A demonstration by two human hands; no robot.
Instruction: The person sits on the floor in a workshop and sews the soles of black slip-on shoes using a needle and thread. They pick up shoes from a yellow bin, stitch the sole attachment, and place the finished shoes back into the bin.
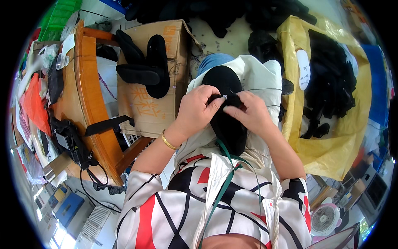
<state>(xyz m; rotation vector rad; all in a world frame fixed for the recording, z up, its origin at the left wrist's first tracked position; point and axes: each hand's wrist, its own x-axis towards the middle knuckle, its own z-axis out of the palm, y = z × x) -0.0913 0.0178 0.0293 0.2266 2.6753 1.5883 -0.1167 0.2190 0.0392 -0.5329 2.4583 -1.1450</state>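
Observation:
A black cloth shoe [222,77] lies lengthwise on my lap, over pale cloth [259,74]. My left hand [198,107] is closed on the upper at the middle of the shoe, thumb and forefinger pinched together. From the other side my right hand [251,111] pinches the same part, its fingertips close to the left ones. Between them shows a tiny whitish spot, too small to name. A green cord [224,186] hangs down my front to the near end of the shoe.
Several black shoes [156,66] lie on a cardboard box [143,103] at the left, beside a wooden table edge [89,83]. A yellow bag [292,120] at the right holds black pieces and a white insole [303,69]. Dark shoes [215,16] are heaped at the far side.

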